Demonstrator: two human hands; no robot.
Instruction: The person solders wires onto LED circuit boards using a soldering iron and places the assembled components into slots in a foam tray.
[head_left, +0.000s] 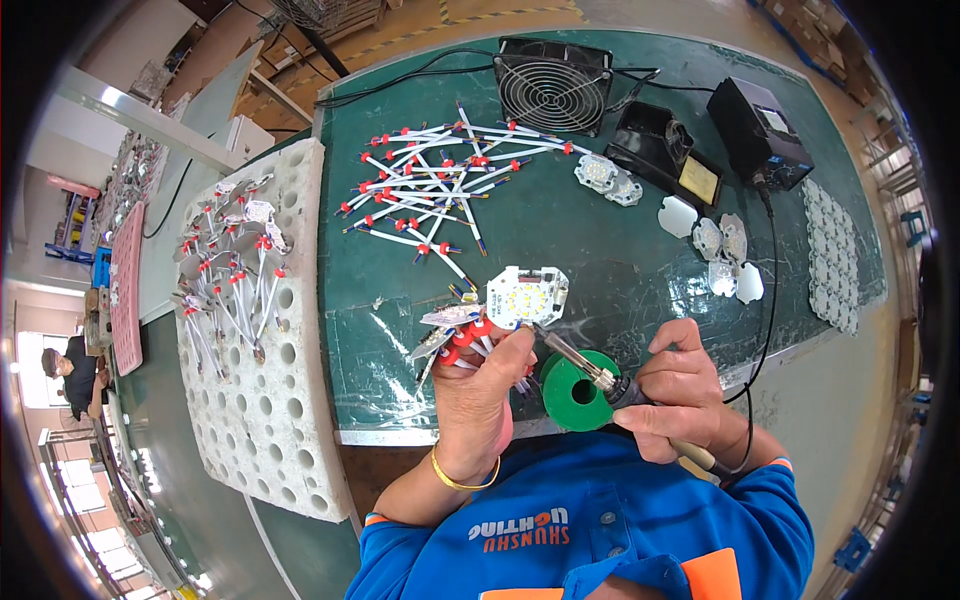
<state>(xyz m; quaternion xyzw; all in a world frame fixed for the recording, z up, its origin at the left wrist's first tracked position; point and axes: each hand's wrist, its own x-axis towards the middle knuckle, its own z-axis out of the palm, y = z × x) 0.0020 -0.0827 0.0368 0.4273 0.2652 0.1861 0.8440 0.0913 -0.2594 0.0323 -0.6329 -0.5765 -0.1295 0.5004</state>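
Note:
My left hand is closed around a bundle of white wires with red rings, some with boards on their ends. At its thumb and fingertips, a white LED circuit board faces up, dotted with yellow LEDs. In my closed right hand is a soldering iron, held by its handle. The iron's tip lies at the board's lower edge, by my left thumb; whether it touches is too small to tell. Below the iron, a green spool rests at the bench's near edge, partly covered by it.
Loose white wires lie beyond my left hand. A fan, iron stand and black power unit stand at the back. Boards and a board panel lie right. A foam tray with wired boards is left; a person sits beyond.

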